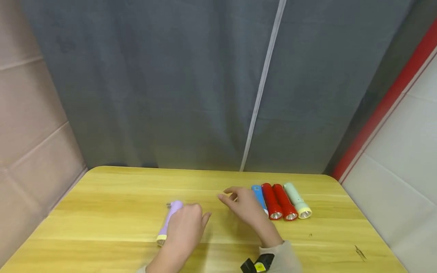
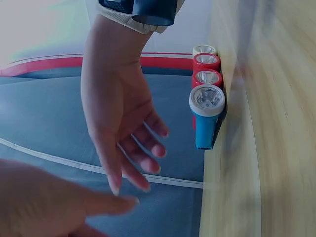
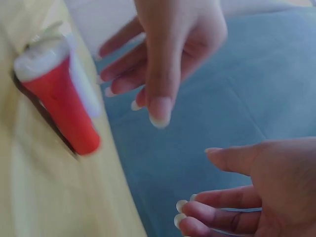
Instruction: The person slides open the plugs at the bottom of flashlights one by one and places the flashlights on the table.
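Left hand (image 1: 186, 225): loose, holding nothing, over the purple torch (image 1: 169, 218) lying on the worktop (image 1: 112, 212).
Right hand (image 1: 244, 206): fingers spread, empty, just left of the torch row (image 1: 281, 201).
Row: four torches parallel, lenses near, seemingly sorted.

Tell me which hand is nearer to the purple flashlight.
Left. The left hand hovers right beside the purple flashlight, partly covering it. The right hand is farther off, next to the blue flashlight.
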Available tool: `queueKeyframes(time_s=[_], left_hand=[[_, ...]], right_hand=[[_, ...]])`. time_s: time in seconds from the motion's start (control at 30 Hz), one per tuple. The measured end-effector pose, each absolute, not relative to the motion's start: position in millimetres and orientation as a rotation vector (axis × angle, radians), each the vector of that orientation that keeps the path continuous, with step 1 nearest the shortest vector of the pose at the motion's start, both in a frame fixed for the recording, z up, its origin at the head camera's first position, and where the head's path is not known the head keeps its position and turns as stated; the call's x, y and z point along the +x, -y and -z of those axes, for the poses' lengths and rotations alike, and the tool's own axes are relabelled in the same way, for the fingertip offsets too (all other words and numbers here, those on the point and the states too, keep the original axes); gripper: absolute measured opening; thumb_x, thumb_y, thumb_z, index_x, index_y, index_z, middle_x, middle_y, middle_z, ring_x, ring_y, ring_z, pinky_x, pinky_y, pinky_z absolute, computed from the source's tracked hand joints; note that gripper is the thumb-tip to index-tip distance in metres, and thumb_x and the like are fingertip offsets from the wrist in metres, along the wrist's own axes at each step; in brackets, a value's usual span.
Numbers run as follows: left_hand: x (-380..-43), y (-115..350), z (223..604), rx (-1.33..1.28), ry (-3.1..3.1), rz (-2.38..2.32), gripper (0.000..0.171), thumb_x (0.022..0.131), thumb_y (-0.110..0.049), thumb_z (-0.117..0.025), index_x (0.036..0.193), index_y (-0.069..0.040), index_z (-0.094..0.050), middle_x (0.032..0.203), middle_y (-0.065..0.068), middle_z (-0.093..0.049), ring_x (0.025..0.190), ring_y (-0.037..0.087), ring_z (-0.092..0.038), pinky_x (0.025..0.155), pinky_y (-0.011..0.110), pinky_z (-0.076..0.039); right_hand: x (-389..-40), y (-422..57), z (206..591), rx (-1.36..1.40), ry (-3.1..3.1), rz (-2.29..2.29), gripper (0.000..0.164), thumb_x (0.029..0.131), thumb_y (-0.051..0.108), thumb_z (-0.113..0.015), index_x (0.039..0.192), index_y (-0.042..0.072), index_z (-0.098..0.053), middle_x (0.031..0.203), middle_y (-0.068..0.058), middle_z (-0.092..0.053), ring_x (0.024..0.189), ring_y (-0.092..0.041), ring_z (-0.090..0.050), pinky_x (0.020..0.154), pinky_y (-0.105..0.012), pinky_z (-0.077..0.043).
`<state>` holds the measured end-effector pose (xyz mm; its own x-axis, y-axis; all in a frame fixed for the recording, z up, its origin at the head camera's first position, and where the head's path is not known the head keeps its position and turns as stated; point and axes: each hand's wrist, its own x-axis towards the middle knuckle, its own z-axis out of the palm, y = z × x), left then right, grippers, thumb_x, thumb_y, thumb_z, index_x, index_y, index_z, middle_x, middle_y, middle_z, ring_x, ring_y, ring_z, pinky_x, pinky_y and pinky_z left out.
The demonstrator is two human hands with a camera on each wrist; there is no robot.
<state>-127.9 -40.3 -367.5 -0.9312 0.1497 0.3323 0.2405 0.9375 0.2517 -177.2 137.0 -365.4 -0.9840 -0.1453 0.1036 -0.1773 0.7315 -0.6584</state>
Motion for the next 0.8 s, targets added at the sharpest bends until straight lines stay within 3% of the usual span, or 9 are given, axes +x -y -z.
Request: queueKeyframes(time_s=[0.2, 0.33, 0.57, 0.8], left_hand=[[-132.4, 26.7, 366.7, -0.531, 2.829, 0.684, 0.034, 0.089, -0.038, -0.076, 0.093, -0.004, -0.074, 0.088, 0.008, -0.076, 0.068, 0.019, -0.069, 0.055, 0.029, -0.053], [-133.0, 14.3, 366.6, -0.592, 2.887, 0.806, 0.037, 0.09, -0.04, -0.075, 0.104, -0.006, -0.076, 0.102, 0.008, -0.077, 0.079, 0.019, -0.072, 0.059, 0.029, -0.054], [-138.1, -9.1, 372.9, -0.628, 2.915, 0.963, 0.038, 0.089, -0.04, -0.075, 0.107, -0.006, -0.076, 0.095, 0.005, -0.077, 0.079, 0.016, -0.069, 0.064, 0.029, -0.054], [-153.0, -34.6, 392.5, -0.542, 2.919, 1.257, 0.042, 0.093, -0.036, -0.071, 0.115, 0.0, -0.071, 0.072, -0.001, -0.066, 0.06, 0.008, -0.054, 0.055, 0.026, -0.046]], right_hand=[[-183.4, -175.1, 357.6, 0.105, 2.828, -0.989, 0.039, 0.094, 0.039, -0.07, 0.117, 0.008, -0.074, 0.1, -0.008, -0.076, 0.082, -0.016, -0.069, 0.069, -0.033, -0.056], [-186.7, -196.8, 359.6, 0.013, 2.842, -0.914, 0.043, 0.096, 0.042, -0.067, 0.122, 0.007, -0.071, 0.107, -0.012, -0.076, 0.089, -0.022, -0.071, 0.076, -0.04, -0.058], [-191.9, -214.4, 368.1, -0.067, 2.849, -0.813, 0.047, 0.095, 0.041, -0.067, 0.123, 0.003, -0.07, 0.106, -0.017, -0.076, 0.089, -0.029, -0.072, 0.078, -0.047, -0.059], [-197.2, -218.6, 379.3, -0.122, 2.848, -0.768, 0.044, 0.094, 0.038, -0.07, 0.116, 0.001, -0.072, 0.096, -0.013, -0.074, 0.08, -0.024, -0.068, 0.074, -0.044, -0.057]])
